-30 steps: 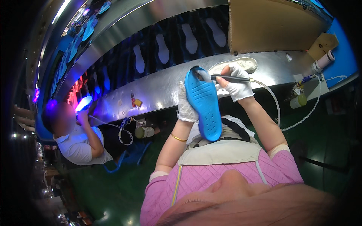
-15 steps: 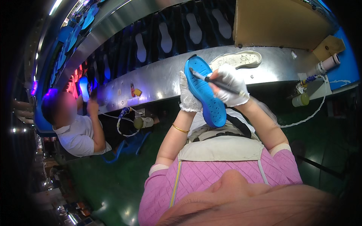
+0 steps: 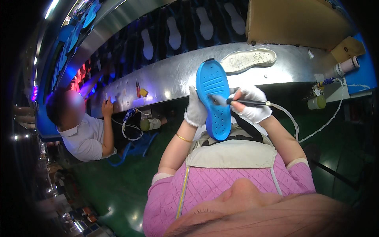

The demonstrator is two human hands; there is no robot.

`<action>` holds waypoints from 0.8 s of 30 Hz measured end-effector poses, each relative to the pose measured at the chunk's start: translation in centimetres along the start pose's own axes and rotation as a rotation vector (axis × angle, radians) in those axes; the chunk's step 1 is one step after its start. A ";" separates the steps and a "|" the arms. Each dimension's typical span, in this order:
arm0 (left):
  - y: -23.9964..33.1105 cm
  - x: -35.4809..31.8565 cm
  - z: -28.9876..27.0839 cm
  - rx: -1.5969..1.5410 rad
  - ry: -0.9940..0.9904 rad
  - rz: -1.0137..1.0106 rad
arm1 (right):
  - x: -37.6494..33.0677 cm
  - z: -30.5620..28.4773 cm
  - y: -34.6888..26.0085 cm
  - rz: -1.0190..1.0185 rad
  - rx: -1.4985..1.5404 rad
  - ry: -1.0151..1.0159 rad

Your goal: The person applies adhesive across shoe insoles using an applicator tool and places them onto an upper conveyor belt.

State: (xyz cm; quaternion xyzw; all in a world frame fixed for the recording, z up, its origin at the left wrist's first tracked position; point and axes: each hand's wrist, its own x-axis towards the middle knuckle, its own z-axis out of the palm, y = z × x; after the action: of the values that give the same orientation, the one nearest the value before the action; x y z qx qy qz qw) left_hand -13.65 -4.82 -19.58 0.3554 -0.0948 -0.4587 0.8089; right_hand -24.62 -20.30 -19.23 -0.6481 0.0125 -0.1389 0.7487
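Held up at near edge of bench (image 3: 169,79): blue sole (image 3: 214,108) | clasped along left side by left hand (image 3: 196,108), with fingertips hidden behind | pinching brush (image 3: 252,103) in closed right hand (image 3: 254,112) | probably light, bendy, grippy; best taken by 2 side rims

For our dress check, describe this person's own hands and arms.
The left hand and right hand wear white gloves; the right one leaves fingertips bare. A gold-coloured bangle circles the left wrist; short pink sleeves end in pale cuffs.
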 end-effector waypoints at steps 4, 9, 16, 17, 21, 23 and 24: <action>-2.5 -0.1 -2.3 0.231 0.028 -0.119 | 0.0 -0.6 0.5 -0.220 -0.170 0.049; -1.5 2.1 -0.8 0.057 0.103 -0.074 | 0.8 -0.6 0.3 0.216 0.249 0.052; 0.5 5.1 -1.6 -0.143 -0.013 0.151 | 2.1 1.7 -1.3 0.004 -0.013 0.013; 1.0 5.4 -1.5 -0.286 -0.110 0.206 | 2.5 1.5 -1.1 0.030 0.020 -0.052; 2.2 6.0 -1.6 -0.416 -0.215 0.353 | 3.1 0.5 -1.8 0.179 0.188 0.052; 2.8 6.7 -0.7 -0.281 -0.254 0.453 | 3.5 1.0 -0.6 -0.072 0.095 0.123; 2.8 7.1 -0.8 -0.283 -0.253 0.453 | 3.3 1.1 -0.4 -0.079 -0.027 0.094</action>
State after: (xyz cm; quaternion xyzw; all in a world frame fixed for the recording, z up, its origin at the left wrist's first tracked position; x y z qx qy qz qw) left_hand -7.38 -9.22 -19.49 0.1489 -0.2070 -0.3160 0.9139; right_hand -21.37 -20.06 -18.14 -0.6507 0.0241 -0.1985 0.7325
